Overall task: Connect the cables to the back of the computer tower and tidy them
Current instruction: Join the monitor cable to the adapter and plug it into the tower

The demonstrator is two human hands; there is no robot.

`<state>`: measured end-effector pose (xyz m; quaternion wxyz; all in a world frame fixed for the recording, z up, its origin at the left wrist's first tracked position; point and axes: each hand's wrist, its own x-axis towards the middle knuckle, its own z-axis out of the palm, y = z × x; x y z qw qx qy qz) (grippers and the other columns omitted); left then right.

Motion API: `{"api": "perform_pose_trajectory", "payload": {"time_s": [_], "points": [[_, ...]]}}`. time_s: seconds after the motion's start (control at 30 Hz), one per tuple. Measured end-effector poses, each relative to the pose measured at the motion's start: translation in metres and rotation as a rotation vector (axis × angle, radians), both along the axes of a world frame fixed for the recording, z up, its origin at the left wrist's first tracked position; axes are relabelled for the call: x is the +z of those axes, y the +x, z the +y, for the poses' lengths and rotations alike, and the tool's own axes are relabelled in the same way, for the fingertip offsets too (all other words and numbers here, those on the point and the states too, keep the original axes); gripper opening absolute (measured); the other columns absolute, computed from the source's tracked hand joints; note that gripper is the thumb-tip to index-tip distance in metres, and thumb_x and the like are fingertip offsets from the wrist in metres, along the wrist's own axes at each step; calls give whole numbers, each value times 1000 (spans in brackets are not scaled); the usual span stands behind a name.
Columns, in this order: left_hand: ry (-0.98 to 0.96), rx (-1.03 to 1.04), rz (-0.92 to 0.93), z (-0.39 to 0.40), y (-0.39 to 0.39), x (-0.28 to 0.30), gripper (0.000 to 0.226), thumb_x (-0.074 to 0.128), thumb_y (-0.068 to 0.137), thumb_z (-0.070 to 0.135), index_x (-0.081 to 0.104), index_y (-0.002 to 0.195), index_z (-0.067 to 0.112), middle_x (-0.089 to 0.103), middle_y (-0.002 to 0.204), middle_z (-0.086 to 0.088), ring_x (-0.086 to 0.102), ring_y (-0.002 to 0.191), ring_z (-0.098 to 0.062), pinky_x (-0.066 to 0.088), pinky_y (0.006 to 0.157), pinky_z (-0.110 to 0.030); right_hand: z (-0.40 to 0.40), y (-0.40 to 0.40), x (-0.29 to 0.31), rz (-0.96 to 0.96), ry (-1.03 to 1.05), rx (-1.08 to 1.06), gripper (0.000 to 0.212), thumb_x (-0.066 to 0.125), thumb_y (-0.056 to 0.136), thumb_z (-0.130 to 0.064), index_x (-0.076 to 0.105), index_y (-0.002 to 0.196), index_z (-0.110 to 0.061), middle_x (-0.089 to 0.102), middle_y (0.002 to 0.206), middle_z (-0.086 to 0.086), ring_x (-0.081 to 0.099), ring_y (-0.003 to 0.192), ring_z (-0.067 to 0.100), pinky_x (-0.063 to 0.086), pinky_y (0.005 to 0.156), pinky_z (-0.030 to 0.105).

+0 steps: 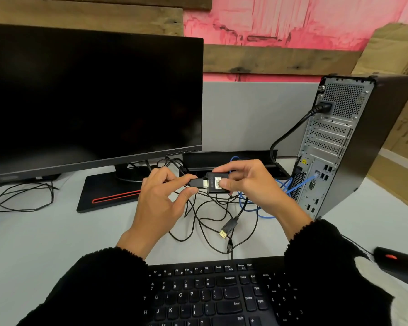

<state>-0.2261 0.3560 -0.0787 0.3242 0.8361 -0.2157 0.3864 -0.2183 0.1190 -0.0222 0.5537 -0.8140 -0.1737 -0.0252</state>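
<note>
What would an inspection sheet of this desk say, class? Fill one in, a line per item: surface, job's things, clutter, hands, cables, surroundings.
Surface: pale grey desk.
Job's things: computer tower stands at the right, its back panel facing the person; a black adapter and a cable plug meet between the hands.
Clutter: keyboard, mouse, monitor with a dark screen.
Hands: left hand pinches the cable plug; right hand holds the adapter.
Cables: black power cable and blue cable plugged into the tower; loose black cables tangled on the desk, a gold-tipped connector lying free.
Surroundings: grey partition, wooden planks, pink wall.
</note>
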Motion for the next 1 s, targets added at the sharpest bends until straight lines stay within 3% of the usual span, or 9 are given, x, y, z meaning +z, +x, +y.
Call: {"api": "perform_pose_trajectory", "payload": {"time_s": [0.17,0.37,0.5,0.6,0.67,0.73,0.87,1.0], "points": [[-11,33,-3,-4,-3,0,34,68,90,45,78,116,26,46,80,9,41,81,-10,39,76,-34,-2,0,-6,39,79,19,28,69,95,-1,78,113,-21,80,89,13,67,78,21,53,81,35],[26,14,-11,-1,-2,0,32,71,88,41,78,116,26,46,79,10,41,80,-11,37,74,-34,-1,4,-7,54,74,3,30,68,93,-4,82,106,-27,74,99,26,61,81,26,49,83,37],[86,-12,4,-6,-5,-2,37,63,90,50,79,112,26,45,76,11,42,79,-11,33,73,-28,0,1,-1,34,91,12,28,69,94,-5,82,110,-24,76,83,10,63,76,16,49,82,26],[-38,-15,3,-10,-7,-1,35,63,91,47,79,112,24,46,75,9,44,76,-11,36,71,-29,5,2,8,-10,109,24,27,68,94,-2,81,109,-20,78,87,14,65,79,17,49,74,23],[-91,14,6,-7,-6,1,35,63,92,46,79,114,24,46,75,9,44,76,-13,42,69,-35,3,4,10,-5,177,-7,31,63,94,3,81,106,-20,75,82,8,61,76,10,46,69,19],[-124,23,6,-5,-6,1,34,64,93,44,78,115,23,47,75,8,46,76,-15,46,69,-41,-1,5,7,15,167,-5,33,60,97,3,79,109,-19,75,83,3,62,77,8,44,72,19],[-87,11,-15,-11,-8,2,37,61,94,45,79,114,19,47,76,8,44,76,-14,44,69,-39,1,1,-1,3,114,45,30,60,98,1,74,114,-20,78,95,14,68,88,15,49,90,28],[-63,25,-4,-8,-7,0,42,60,93,48,80,111,16,45,75,10,44,75,-13,46,68,-41,3,2,-5,-8,116,55,29,61,99,1,73,114,-20,77,90,8,68,87,14,48,88,26]]}}
